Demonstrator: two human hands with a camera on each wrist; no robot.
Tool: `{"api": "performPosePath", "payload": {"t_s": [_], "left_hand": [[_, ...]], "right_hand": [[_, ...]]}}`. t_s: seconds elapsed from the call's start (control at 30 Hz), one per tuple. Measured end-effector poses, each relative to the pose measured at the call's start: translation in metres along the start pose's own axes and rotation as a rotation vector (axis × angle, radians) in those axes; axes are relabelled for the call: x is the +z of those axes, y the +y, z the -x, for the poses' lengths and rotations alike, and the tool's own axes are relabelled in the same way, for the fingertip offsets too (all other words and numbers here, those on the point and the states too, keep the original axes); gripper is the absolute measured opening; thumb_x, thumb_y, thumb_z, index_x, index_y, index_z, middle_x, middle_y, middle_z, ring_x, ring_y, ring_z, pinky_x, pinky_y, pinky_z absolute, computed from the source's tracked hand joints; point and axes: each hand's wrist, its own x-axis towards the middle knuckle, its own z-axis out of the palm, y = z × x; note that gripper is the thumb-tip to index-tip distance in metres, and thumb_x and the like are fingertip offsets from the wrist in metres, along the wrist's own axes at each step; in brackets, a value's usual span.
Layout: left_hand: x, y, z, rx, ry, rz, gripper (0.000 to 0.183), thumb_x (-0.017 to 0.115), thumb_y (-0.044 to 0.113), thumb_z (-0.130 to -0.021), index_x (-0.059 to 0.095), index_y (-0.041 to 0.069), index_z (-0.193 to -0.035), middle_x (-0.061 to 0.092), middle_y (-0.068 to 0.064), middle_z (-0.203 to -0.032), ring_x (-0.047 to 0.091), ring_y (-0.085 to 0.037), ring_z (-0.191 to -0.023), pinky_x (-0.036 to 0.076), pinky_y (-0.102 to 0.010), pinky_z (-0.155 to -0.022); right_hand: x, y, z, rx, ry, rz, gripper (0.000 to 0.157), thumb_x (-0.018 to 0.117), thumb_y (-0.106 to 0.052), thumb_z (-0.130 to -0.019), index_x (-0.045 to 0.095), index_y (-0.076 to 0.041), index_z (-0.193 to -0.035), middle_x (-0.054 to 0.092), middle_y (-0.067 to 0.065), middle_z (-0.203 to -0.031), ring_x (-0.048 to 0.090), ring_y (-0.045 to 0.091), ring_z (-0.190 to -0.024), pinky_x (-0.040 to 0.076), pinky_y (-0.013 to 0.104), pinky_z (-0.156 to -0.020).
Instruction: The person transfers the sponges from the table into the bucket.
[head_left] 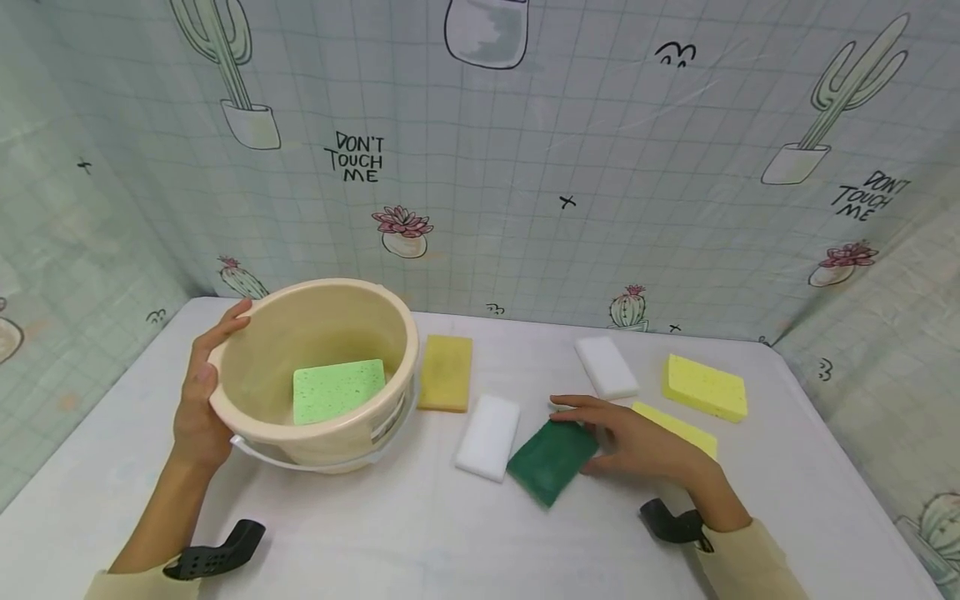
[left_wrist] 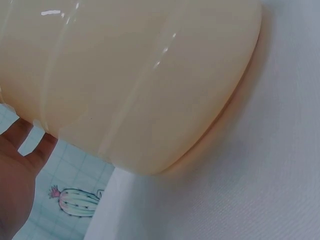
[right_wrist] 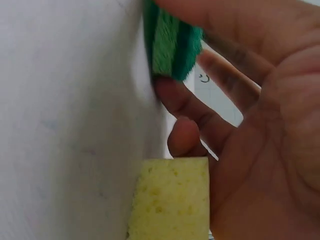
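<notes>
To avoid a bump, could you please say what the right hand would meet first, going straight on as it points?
The right hand would likely meet the dark green scouring sponge right before it; whether they touch is unclear.

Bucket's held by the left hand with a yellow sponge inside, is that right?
Not the colour: the sponge inside the bucket is light green, not yellow, as the head view shows. The left hand does hold the bucket.

head: high, forward-down, table (head_left: 360, 533) | left wrist: near, at bucket (left_wrist: 130, 75) | right wrist: near | head+right share green sponge (right_wrist: 170, 45)
</notes>
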Motion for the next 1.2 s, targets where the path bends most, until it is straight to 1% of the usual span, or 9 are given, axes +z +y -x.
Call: {"api": "performPosePath", "payload": {"t_s": [0.1,0.17,0.3,0.43,0.6,0.8,0.9,1.0,1.2], "left_hand": [[0.0,0.0,0.0,-0.002,0.0,0.0,0.05,0.038,0.026,-0.089,0.034,0.0,-0.132,0.011,-0.013,-0.145,0.012,-0.029,-0.129,0.024,-0.029,-0.1],[0.0,-0.001,0.0,-0.003,0.0,-0.004,0.05,0.039,0.027,-0.089,0.034,0.0,-0.132,0.011,-0.013,-0.145,0.012,-0.029,-0.129,0.023,-0.029,-0.1],[-0.001,0.0,0.0,-0.004,0.0,-0.013,0.05,0.038,0.027,-0.089,0.034,0.0,-0.132,0.011,-0.013,-0.145,0.011,-0.028,-0.13,0.023,-0.029,-0.101],[-0.001,0.0,0.001,-0.009,-0.001,-0.009,0.05,0.038,0.027,-0.089,0.034,0.001,-0.132,0.01,-0.013,-0.145,0.011,-0.028,-0.13,0.023,-0.029,-0.101],[-0.001,0.0,0.001,-0.01,-0.002,0.002,0.05,0.039,0.026,-0.089,0.034,0.0,-0.132,0.011,-0.013,-0.145,0.011,-0.028,-0.13,0.023,-0.029,-0.101],[-0.001,0.0,0.0,-0.007,-0.002,0.006,0.049,0.038,0.026,-0.089,0.034,0.001,-0.131,0.011,-0.013,-0.145,0.011,-0.028,-0.13,0.022,-0.03,-0.101],[0.0,0.0,0.0,-0.008,-0.002,0.008,0.049,0.038,0.026,-0.089,0.035,0.001,-0.131,0.011,-0.013,-0.145,0.01,-0.028,-0.13,0.022,-0.03,-0.101],[0.0,0.0,0.0,-0.01,-0.001,0.009,0.049,0.039,0.026,-0.089,0.034,0.001,-0.131,0.011,-0.013,-0.145,0.01,-0.028,-0.13,0.022,-0.03,-0.101],[-0.001,0.0,0.0,-0.017,0.002,0.0,0.05,0.039,0.027,-0.089,0.034,0.001,-0.132,0.011,-0.012,-0.145,0.011,-0.028,-0.13,0.024,-0.029,-0.1]], "right_hand": [[-0.002,0.001,0.001,0.027,-0.038,-0.051,0.067,0.073,-0.024,-0.073,0.042,-0.028,-0.132,0.033,-0.012,-0.139,0.03,0.008,-0.125,0.035,0.036,-0.096],[-0.002,0.002,0.002,0.036,-0.058,-0.072,0.066,0.073,-0.025,-0.073,0.042,-0.029,-0.132,0.035,-0.013,-0.137,0.033,0.008,-0.123,0.036,0.035,-0.094],[-0.004,0.004,0.003,0.006,-0.075,-0.082,0.066,0.069,-0.011,-0.074,0.042,-0.027,-0.132,0.037,-0.01,-0.136,0.038,0.009,-0.118,0.04,0.033,-0.09],[-0.005,0.006,0.004,-0.039,-0.079,-0.098,0.068,0.065,0.0,-0.071,0.043,-0.024,-0.131,0.039,-0.006,-0.135,0.043,0.01,-0.111,0.042,0.03,-0.083],[-0.006,0.007,0.005,-0.081,-0.063,-0.1,0.067,0.068,-0.002,-0.069,0.046,-0.022,-0.129,0.043,-0.004,-0.13,0.047,0.011,-0.099,0.043,0.028,-0.077],[-0.009,0.005,0.008,-0.09,-0.058,-0.105,0.062,0.072,-0.008,-0.07,0.049,-0.021,-0.125,0.047,-0.004,-0.125,0.049,0.011,-0.089,0.045,0.027,-0.068],[-0.011,0.002,0.009,-0.087,-0.056,-0.128,0.059,0.072,-0.007,-0.07,0.051,-0.019,-0.124,0.048,-0.002,-0.124,0.05,0.012,-0.084,0.046,0.027,-0.065],[-0.014,-0.004,0.011,-0.091,-0.051,-0.145,0.058,0.072,-0.004,-0.07,0.052,-0.016,-0.123,0.048,0.001,-0.124,0.051,0.014,-0.083,0.047,0.029,-0.066],[-0.023,-0.025,0.012,-0.122,-0.052,-0.185,0.054,0.069,0.004,-0.069,0.053,-0.005,-0.12,0.048,0.012,-0.122,0.052,0.02,-0.083,0.048,0.033,-0.068]]}}
